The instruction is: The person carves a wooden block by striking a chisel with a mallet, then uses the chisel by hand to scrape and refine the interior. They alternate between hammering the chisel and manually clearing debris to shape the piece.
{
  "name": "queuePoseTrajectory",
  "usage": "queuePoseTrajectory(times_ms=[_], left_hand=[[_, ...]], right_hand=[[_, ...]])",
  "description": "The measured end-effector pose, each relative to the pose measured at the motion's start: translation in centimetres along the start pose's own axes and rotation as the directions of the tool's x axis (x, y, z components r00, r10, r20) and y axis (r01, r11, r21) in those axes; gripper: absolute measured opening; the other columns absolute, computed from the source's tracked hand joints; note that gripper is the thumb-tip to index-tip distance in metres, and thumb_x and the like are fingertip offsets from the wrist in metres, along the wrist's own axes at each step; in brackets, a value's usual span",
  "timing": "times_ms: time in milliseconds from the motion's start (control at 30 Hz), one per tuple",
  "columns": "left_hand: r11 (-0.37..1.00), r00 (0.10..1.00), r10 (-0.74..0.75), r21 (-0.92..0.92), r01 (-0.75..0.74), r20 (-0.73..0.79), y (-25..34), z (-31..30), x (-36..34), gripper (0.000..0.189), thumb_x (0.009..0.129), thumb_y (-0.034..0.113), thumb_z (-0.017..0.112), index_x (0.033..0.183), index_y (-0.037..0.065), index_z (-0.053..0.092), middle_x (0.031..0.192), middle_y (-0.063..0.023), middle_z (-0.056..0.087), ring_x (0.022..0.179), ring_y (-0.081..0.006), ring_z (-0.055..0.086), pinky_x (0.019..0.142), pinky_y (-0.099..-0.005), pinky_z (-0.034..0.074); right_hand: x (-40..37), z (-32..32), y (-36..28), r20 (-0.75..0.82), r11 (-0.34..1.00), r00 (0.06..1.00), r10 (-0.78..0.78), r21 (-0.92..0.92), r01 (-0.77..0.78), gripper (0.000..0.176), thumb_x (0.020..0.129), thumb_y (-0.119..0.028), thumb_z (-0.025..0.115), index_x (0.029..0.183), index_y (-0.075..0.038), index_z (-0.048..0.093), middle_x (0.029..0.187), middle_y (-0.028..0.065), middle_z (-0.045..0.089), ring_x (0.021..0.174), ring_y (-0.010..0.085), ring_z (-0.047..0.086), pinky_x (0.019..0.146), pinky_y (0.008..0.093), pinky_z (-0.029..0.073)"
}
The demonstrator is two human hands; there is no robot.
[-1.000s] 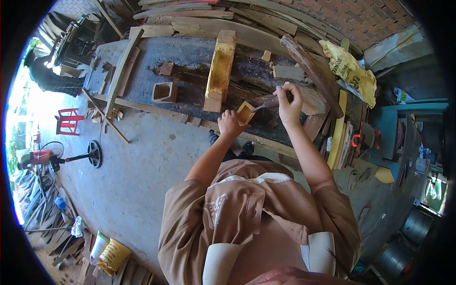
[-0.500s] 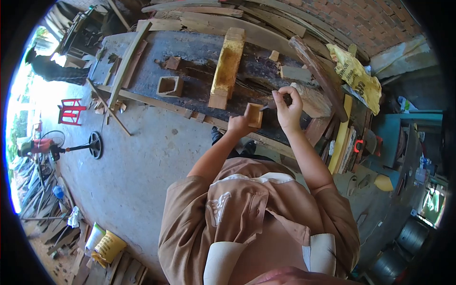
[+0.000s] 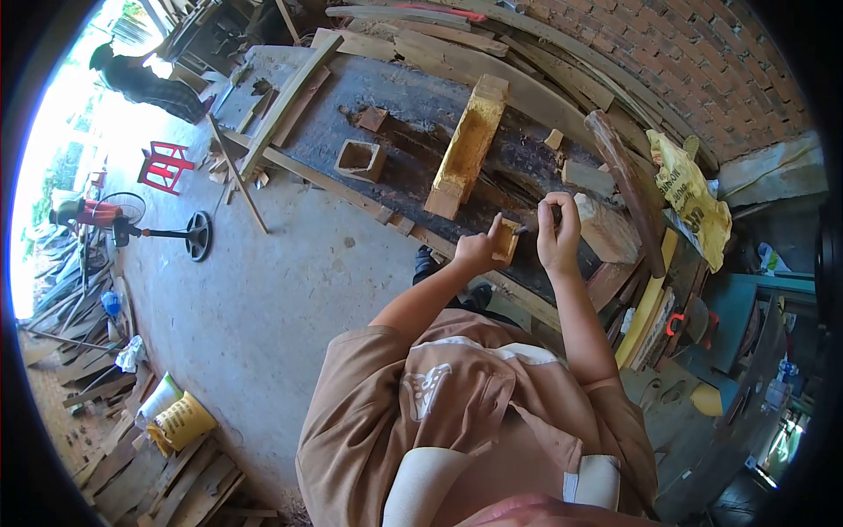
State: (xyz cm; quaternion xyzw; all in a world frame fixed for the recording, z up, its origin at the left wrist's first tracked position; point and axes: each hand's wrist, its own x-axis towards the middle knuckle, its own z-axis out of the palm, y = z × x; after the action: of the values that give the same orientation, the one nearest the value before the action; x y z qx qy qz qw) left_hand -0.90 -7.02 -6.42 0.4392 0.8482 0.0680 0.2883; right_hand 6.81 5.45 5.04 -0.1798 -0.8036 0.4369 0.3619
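My left hand (image 3: 479,252) is closed around a small hollow wooden box (image 3: 507,240) near the bench's front edge, one finger lying along its rim. Just right of the box, my right hand (image 3: 560,230) is raised with thumb and fingers pinched together. A small dark piece (image 3: 520,230) shows between the box and my right hand; whether my fingers grip it is too small to tell. Beyond my hands, a long yellow hollowed wooden block (image 3: 468,147) lies on the dark workbench (image 3: 399,101). A second square hollow box (image 3: 360,161) sits to its left.
A round log (image 3: 625,189) and a pale wood block (image 3: 608,230) lie right of my hands. A yellow sack (image 3: 689,198) rests at the bench's right end. A red stool (image 3: 165,168) and a fan (image 3: 114,215) stand at left. Another person (image 3: 149,86) is at the far left.
The head view has shifted, so the bench and both hands appear farther right and lower. My left hand still holds the small box, and my right hand remains beside it with fingers pinched.
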Motion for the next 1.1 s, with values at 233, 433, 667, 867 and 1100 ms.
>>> queuePoseTrajectory(times_ms=[233, 433, 667, 867, 1100], left_hand=[[0.997, 0.987, 0.075, 0.02, -0.079, 0.145, -0.5, -0.1, 1.8, 0.105, 0.071, 0.05, 0.065, 0.141, 0.01, -0.003, 0.079, -0.0156, 0.064, 0.07, -0.0296, 0.064, 0.058, -0.0385, 0.049], [0.993, 0.99, 0.043, 0.1, -0.057, 0.131, -0.3, 1.6, 2.8, 0.105, 0.072, 0.051, 0.064, 0.14, 0.005, -0.002, 0.078, -0.0146, 0.064, 0.068, -0.028, 0.064, 0.056, -0.0375, 0.049], [0.999, 0.996, -0.021, -0.028, 0.024, 0.09, -0.4, 3.1, 3.1, 0.108, 0.07, 0.053, 0.064, 0.139, 0.003, -0.001, 0.081, -0.0163, 0.064, 0.071, -0.0285, 0.065, 0.058, -0.0378, 0.05], [1.0, 0.997, -0.023, 0.011, 0.022, 0.08, -0.7, 3.4, 3.2, 0.109, 0.068, 0.054, 0.066, 0.139, 0.004, 0.0, 0.084, -0.0175, 0.064, 0.073, -0.0306, 0.064, 0.061, -0.039, 0.05], [1.0, 0.996, -0.022, -0.01, 0.023, 0.086, 0.1, 1.9, 2.5, 0.109, 0.066, 0.055, 0.067, 0.139, 0.005, 0.004, 0.085, -0.0174, 0.064, 0.077, -0.0305, 0.065, 0.063, -0.0393, 0.051]], right_hand=[[-0.2, -0.5, 0.4, 0.075, 0.986, 0.995, -0.061, 0.162, 0.048, 0.013, 0.087, -0.013, 0.047, 0.092, -0.001, 0.049, 0.088, 0.0106, 0.052, 0.082, 0.0213, 0.051, 0.076, 0.0304, 0.041], [0.1, -1.2, 0.3, 0.113, 0.988, 0.993, 0.026, 0.146, -0.042, 0.014, 0.091, -0.013, 0.044, 0.096, -0.001, 0.05, 0.088, 0.0091, 0.053, 0.081, 0.0183, 0.052, 0.075, 0.0281, 0.041], [-0.5, -1.5, 0.8, 0.121, 0.985, 0.983, -0.138, 0.119, 0.124, 0.011, 0.088, -0.006, 0.044, 0.095, -0.001, 0.051, 0.086, 0.012, 0.054, 0.077, 0.0223, 0.054, 0.072, 0.0312, 0.043], [0.0, -1.6, 0.5, 0.08, 0.98, 0.982, -0.173, 0.115, 0.163, 0.011, 0.087, -0.006, 0.045, 0.094, 0.0, 0.052, 0.085, 0.0129, 0.054, 0.077, 0.0248, 0.054, 0.072, 0.0327, 0.043], [1.0, -1.0, -0.1, 0.14, 0.972, 0.965, -0.22, 0.119, 0.204, 0.01, 0.086, -0.006, 0.045, 0.091, 0.0, 0.052, 0.085, 0.011, 0.054, 0.076, 0.02, 0.053, 0.072, 0.0294, 0.042]])
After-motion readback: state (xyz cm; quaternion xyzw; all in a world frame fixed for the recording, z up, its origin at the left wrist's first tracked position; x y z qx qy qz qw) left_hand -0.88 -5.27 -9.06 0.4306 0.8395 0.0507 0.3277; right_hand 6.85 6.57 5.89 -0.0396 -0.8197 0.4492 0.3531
